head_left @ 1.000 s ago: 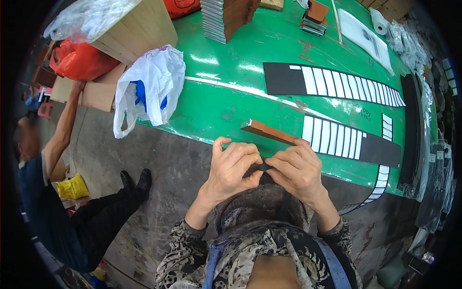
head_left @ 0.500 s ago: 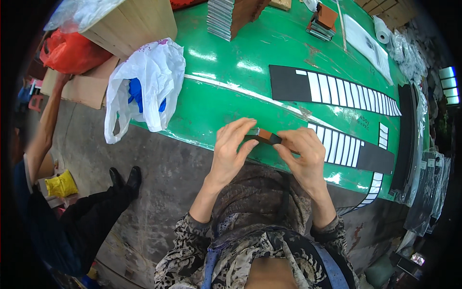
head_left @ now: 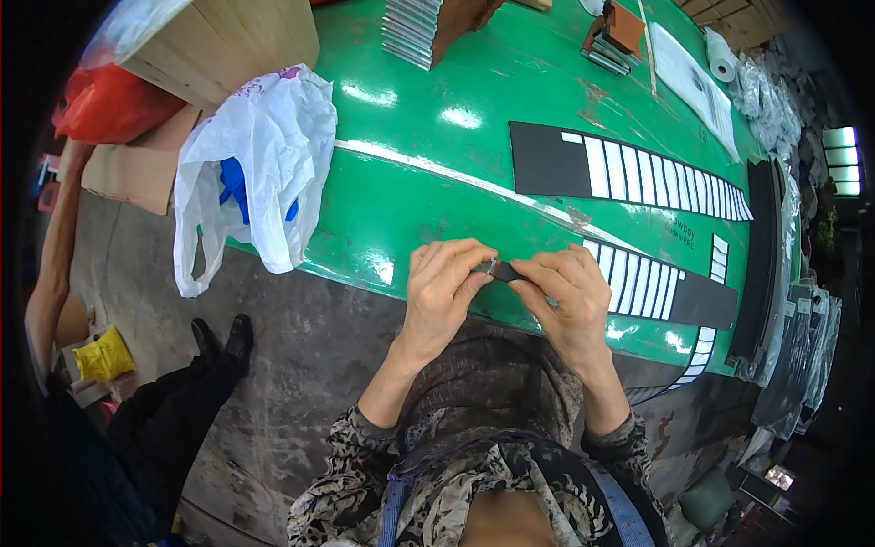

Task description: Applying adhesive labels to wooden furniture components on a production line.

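Observation:
Near the front edge of the green table point(head_left: 437, 201), my left hand point(head_left: 436, 299) and my right hand point(head_left: 571, 305) hold a small dark strip with a silvery metal end point(head_left: 504, 271) between them. My left fingers pinch the metal end; my right thumb and fingers grip the dark end. Much of the piece is hidden by the fingertips, so its exact kind is not clear. Close to my right hand lies a black sheet with rows of white stickers point(head_left: 629, 278). Beyond it is another such black sheet point(head_left: 551, 162).
At left, a white plastic bag point(head_left: 273, 137) with blue stuff inside hangs over the table edge by a wooden box point(head_left: 228, 46). Stacked brown pieces with silvery edges point(head_left: 424, 32) stand at the back. Another person's arm point(head_left: 55, 264) and shoes point(head_left: 239, 339) are at left.
The held piece has turned, so its brown face is now mostly out of sight. Both hands stay close together. The view has shifted slightly, and the other person's arm sits further left.

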### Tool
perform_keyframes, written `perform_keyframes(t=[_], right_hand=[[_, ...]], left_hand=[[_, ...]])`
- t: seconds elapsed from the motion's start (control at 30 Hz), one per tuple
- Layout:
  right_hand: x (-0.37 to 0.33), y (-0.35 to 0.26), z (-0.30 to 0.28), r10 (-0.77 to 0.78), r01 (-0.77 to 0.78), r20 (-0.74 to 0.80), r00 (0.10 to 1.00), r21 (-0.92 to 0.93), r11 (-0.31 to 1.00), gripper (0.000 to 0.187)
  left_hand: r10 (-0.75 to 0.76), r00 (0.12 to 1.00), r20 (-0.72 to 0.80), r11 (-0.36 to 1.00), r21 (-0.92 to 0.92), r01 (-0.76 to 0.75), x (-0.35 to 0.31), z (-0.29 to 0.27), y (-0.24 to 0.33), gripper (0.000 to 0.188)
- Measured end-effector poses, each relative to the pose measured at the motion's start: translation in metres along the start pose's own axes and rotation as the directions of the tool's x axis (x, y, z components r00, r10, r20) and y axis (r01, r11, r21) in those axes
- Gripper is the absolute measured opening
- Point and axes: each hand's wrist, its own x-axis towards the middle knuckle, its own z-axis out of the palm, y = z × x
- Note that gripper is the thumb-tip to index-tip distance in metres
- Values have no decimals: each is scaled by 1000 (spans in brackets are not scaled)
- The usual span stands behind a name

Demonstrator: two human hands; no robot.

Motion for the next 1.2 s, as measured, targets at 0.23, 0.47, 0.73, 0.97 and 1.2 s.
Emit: perform_keyframes(t=[0.23, 0.47, 0.73, 0.97, 1.2], right_hand=[[2, -1, 0, -13, 13, 0, 1000, -9, 1000, 26], [3, -1, 0, -18, 18, 16, 1000, -8, 1000, 25], [3, -2, 0, -10, 10, 21, 1000, -4, 1000, 25], [2, -2, 0, -15, 15, 19, 1000, -10, 1000, 25], [-1, 1, -5, 17, -17, 36, 999, -10, 1000, 39]], left_hand=[[12, 1000, 0, 1000, 13, -12, 1, -1, 2, 26], [10, 1000, 7, 1000, 28, -10, 1, -2, 3, 25], [19, 1000, -1, 999, 39, -19, 1, -1, 2, 25], [10, 1000, 12, 999, 48, -11, 0, -2, 3, 25], [21, 1000, 21, 998, 57, -22, 1, -2, 3, 27]])
